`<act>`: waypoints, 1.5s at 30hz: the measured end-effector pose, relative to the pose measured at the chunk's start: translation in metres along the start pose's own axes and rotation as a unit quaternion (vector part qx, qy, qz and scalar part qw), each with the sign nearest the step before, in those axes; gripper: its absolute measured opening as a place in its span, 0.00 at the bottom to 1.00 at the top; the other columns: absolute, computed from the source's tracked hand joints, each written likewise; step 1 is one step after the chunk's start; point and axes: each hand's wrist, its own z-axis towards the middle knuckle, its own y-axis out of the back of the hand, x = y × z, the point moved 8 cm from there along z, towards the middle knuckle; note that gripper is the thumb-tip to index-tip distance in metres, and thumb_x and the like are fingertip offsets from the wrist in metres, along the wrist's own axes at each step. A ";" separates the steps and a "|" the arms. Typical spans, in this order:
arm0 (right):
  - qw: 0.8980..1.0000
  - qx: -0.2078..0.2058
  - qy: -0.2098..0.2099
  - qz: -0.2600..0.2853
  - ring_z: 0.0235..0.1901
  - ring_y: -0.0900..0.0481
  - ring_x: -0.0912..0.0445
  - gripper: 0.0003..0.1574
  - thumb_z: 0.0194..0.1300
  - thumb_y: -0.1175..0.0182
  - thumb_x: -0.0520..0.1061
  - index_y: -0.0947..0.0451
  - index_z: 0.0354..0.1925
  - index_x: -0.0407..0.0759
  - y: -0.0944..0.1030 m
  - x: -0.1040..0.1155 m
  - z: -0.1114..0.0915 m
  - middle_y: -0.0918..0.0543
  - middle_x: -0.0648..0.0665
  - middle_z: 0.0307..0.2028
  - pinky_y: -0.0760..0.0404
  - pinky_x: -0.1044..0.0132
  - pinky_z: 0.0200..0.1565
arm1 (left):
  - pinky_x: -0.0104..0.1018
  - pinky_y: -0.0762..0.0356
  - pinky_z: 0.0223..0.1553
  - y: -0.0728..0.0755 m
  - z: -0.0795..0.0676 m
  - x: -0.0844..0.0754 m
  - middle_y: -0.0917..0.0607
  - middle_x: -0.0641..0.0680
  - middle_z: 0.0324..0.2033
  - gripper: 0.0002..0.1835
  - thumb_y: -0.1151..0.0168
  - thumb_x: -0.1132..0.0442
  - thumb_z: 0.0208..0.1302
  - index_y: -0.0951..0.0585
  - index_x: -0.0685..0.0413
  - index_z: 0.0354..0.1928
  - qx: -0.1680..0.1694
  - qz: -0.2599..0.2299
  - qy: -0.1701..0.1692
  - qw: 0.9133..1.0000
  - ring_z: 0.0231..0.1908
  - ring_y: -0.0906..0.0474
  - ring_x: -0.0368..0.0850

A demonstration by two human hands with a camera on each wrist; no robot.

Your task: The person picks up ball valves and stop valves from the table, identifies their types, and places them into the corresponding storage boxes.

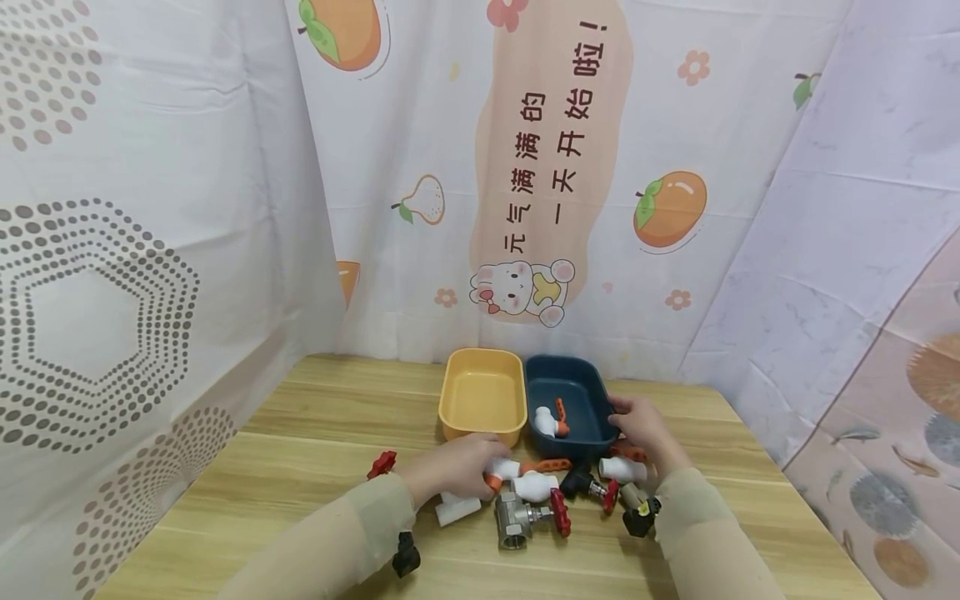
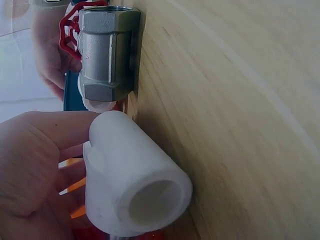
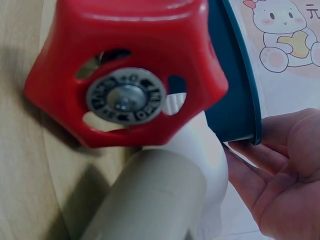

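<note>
My left hand (image 1: 468, 467) holds a white ball valve (image 1: 506, 470) with an orange handle, just before the yellow bin (image 1: 447, 417). In the left wrist view, a white pipe tee (image 2: 125, 170) hides the fingertips. My right hand (image 1: 641, 425) grips the right rim of the dark blue bin (image 1: 585, 450), which contains another white ball valve (image 1: 547, 422). Near that hand lie a white valve (image 1: 622, 469) and a valve with a black part (image 1: 640, 517). A red handwheel (image 3: 125, 95) fills much of the right wrist view.
A metal gate valve (image 1: 516, 521) with a red wheel lies in front. Beside it are a white ball valve (image 1: 535, 486) and a black valve (image 1: 577, 482). Another red handwheel (image 1: 382, 463) shows behind the left forearm. A printed curtain (image 1: 420, 275) hangs behind the wooden table (image 1: 315, 433).
</note>
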 end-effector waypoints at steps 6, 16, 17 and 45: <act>1.000 -0.001 -0.002 -0.006 0.53 0.19 0.34 0.32 0.74 0.48 0.31 0.38 0.72 0.26 0.000 0.000 -0.001 0.32 0.21 0.66 0.13 0.50 0.40 | 0.35 0.23 0.54 -0.003 0.004 0.001 0.21 0.44 0.59 0.32 0.21 0.59 0.51 0.18 0.42 0.61 0.014 0.019 0.013 1.000 0.53 0.26 0.37; 1.000 -0.001 -0.006 -0.006 0.54 0.19 0.34 0.31 0.74 0.48 0.31 0.38 0.72 0.26 0.001 0.001 -0.002 0.31 0.22 0.66 0.13 0.48 0.41 | 0.35 0.24 0.56 -0.002 0.006 -0.001 0.21 0.44 0.59 0.32 0.20 0.60 0.50 0.17 0.42 0.60 0.020 0.025 0.008 0.999 0.54 0.25 0.37; 1.000 -0.002 -0.005 -0.007 0.53 0.19 0.34 0.31 0.74 0.48 0.31 0.38 0.72 0.26 0.001 0.001 -0.002 0.31 0.21 0.66 0.13 0.48 0.41 | 0.35 0.24 0.56 -0.002 0.006 -0.002 0.21 0.44 0.59 0.32 0.20 0.60 0.50 0.17 0.42 0.60 0.019 0.025 0.007 0.999 0.54 0.25 0.38; 1.000 -0.001 0.000 -0.004 0.52 0.18 0.34 0.31 0.73 0.48 0.30 0.38 0.72 0.25 0.001 0.000 -0.001 0.31 0.21 0.65 0.13 0.47 0.40 | 0.32 0.24 0.48 0.013 0.002 -0.007 0.21 0.43 0.58 0.30 0.24 0.61 0.52 0.18 0.41 0.61 -0.038 -0.029 -0.050 0.998 0.51 0.27 0.38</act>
